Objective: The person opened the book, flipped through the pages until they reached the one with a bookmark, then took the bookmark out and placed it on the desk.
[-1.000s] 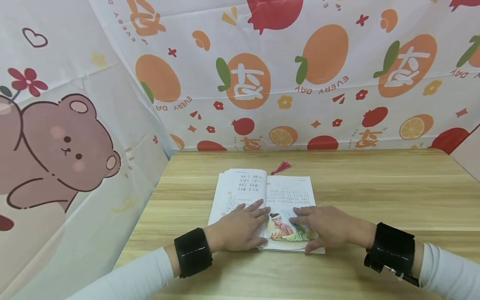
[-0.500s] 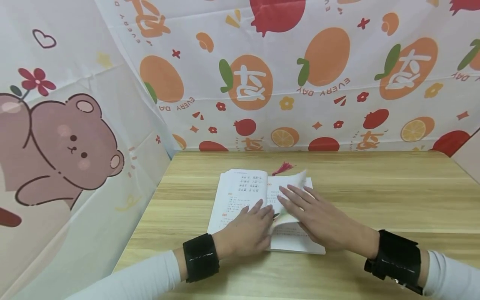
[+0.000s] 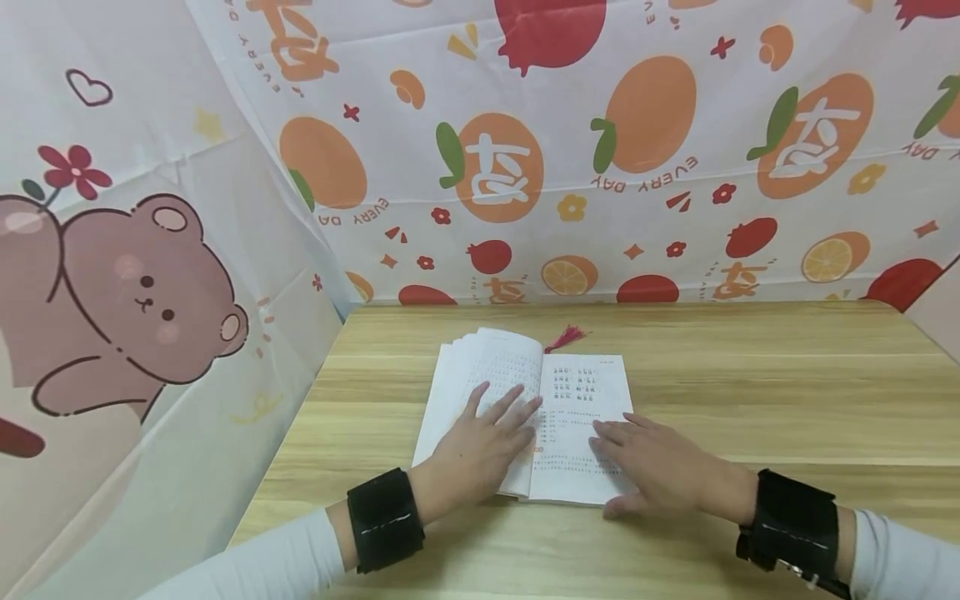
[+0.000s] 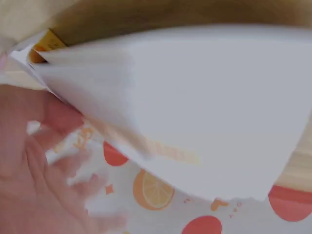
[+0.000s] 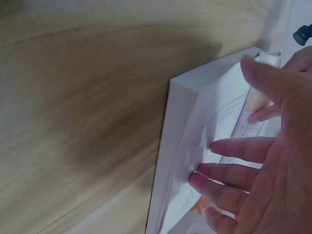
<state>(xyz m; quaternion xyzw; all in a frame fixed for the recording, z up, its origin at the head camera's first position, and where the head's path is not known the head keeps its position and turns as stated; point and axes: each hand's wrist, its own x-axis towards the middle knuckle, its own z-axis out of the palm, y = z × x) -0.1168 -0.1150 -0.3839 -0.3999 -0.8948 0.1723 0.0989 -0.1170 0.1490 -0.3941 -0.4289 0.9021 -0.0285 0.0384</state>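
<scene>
An open paperback book [image 3: 585,383] lies on the table, printed text on its right page. Spread across its left page is my left hand [image 3: 480,446], fingers extended toward the spine. In the left wrist view a pale page [image 4: 204,107] bows up large and blurred beside the left hand [image 4: 44,170]. My right hand [image 3: 667,462] is at the right page's lower outer corner, fingers reaching over the paper, thumb near the bottom edge. The right wrist view has the right hand [image 5: 292,146] with separated fingers, its fingertips right at the page of the thick book [image 5: 180,107].
A dark pink tassel [image 3: 566,337] sticks out past the book's top edge. The wood-grain table [image 3: 750,367] extends around the book. Behind it hangs a fruit-print cloth [image 3: 577,208], and a bear-print cloth [image 3: 150,292] covers the left side.
The right hand lifted the illustrated right page and turned it leftward, then came back to the right side. A text page now shows there. The left hand now lies over the turned leaf.
</scene>
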